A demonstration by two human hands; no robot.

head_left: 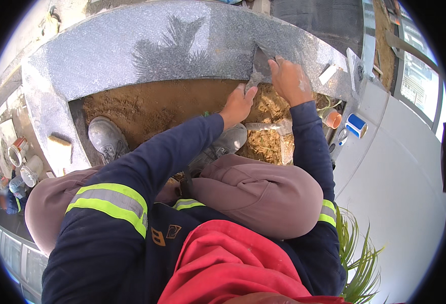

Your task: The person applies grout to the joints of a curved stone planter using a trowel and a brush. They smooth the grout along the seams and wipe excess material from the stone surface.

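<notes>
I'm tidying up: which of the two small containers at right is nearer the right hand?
The orange container; the blue-and-white container lies farther to the right, beyond it from the right hand.

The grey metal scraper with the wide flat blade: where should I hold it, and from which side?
The grey metal scraper is probably best held by its narrow pale handle, coming from the near left, as the left hand does: the handle slants toward the person, while the wide blade spreads away over the speckled grey stone.
</notes>
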